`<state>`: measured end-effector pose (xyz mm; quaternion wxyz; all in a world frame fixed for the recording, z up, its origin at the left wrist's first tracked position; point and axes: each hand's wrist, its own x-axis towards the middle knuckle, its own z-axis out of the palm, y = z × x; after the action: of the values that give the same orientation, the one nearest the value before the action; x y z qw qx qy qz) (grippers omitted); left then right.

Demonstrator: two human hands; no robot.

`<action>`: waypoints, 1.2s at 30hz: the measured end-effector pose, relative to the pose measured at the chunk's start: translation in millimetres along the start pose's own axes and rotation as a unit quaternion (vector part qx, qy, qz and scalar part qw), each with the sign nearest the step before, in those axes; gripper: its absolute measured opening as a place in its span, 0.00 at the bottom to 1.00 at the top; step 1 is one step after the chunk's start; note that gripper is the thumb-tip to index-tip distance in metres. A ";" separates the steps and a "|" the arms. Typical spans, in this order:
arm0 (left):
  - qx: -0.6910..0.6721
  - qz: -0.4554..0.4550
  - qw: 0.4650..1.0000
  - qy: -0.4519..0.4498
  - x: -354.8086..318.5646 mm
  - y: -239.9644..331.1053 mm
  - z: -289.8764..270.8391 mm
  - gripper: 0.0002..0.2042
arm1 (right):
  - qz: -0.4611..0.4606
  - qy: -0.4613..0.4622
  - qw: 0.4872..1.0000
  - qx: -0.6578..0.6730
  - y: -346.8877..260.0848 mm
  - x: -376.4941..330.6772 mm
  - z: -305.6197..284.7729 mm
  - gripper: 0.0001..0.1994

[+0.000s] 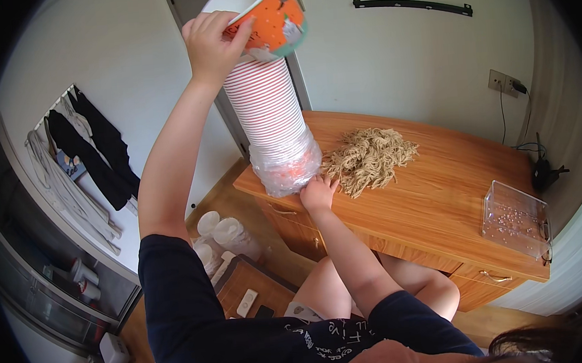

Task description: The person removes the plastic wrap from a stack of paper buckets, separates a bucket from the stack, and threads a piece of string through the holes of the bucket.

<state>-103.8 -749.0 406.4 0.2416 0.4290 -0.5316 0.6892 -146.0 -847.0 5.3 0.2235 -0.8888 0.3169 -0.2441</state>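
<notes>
With its fingers over the rim, my left hand (217,41) grips an orange paper cup (272,22) printed with dark and white figures. The cup is tilted at the top of a tall stack of paper cups (263,96), whose rims show as red and white rings. Crumpled clear plastic wrap (286,165) surrounds the stack's lower part. My right hand (319,193) rests at the foot of the stack, fingers apart, beside the wrap and a loose pile of beige cords (372,159). Nothing shows in that hand.
A wooden desk (453,183) carries the stack and cords. Toward its right end stands a clear plastic box (515,220) with small bits inside. More cups (230,233) stand low at the left, near a brown-topped surface (244,289) holding a white remote-like object (247,303).
</notes>
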 end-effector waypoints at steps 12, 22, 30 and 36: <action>-0.423 -0.172 0.866 -0.204 -62.2 116.5 -40.5 0.13 | -0.067 0.067 0.995 0.038 1.0 -2.3 -8.9 0.28; -0.552 -0.208 0.789 -0.172 -123.2 151.6 -80.4 0.19 | -0.003 -0.063 0.880 0.472 71.2 -77.4 -13.4 0.28; -0.586 -0.362 0.711 -0.141 -179.0 171.0 -97.7 0.24 | 0.043 -0.120 0.651 0.749 100.5 -128.6 -24.0 0.29; -0.639 -0.267 0.719 -0.066 -215.1 203.0 -79.0 0.23 | -0.071 -0.093 0.650 0.751 103.1 -169.8 -157.5 0.54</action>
<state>-179.5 -712.8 112.0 0.5965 0.3420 -0.7234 0.0626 -398.9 -843.1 21.8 0.8246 -0.4555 -0.0613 -0.3298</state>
